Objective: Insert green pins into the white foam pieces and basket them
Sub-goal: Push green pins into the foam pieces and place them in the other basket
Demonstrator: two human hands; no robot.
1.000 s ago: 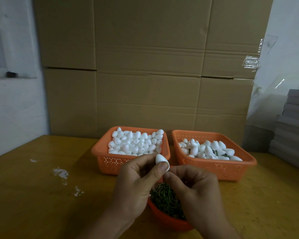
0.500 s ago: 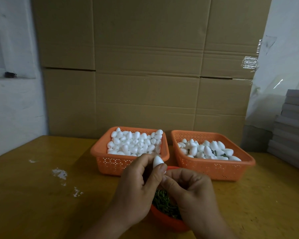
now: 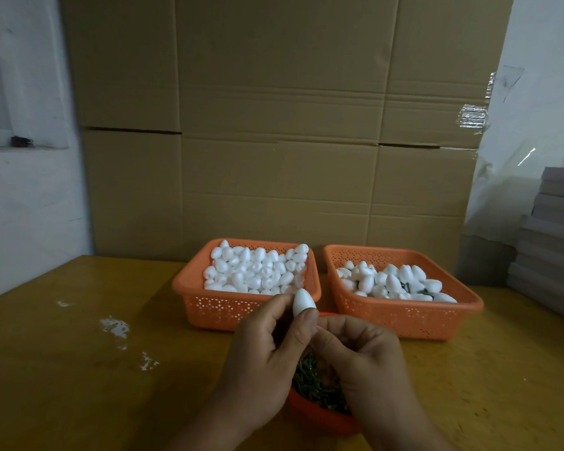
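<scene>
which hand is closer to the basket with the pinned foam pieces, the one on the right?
Right. The right hand sits just in front of that basket's near-left corner; the left hand, pinching a foam piece, is farther left, before the other basket.

I see yellowish wooden counter (image 3: 79, 369), surface scuffed, white flecks (image 3: 114, 327) scattered on left part. Two orange perforated baskets sit side by side at far edge, close but apart. Left basket (image 3: 189, 284) heaped with plain white foam pieces (image 3: 258, 271). Right basket (image 3: 469, 304) holds fewer white foam pieces (image 3: 394, 281), green bits showing among them. Nearer me, small orange bowl (image 3: 319, 418) on counter, filled with green pins (image 3: 310, 382). Stack of grey flat boards (image 3: 551, 255) at right edge; base hidden.
</scene>
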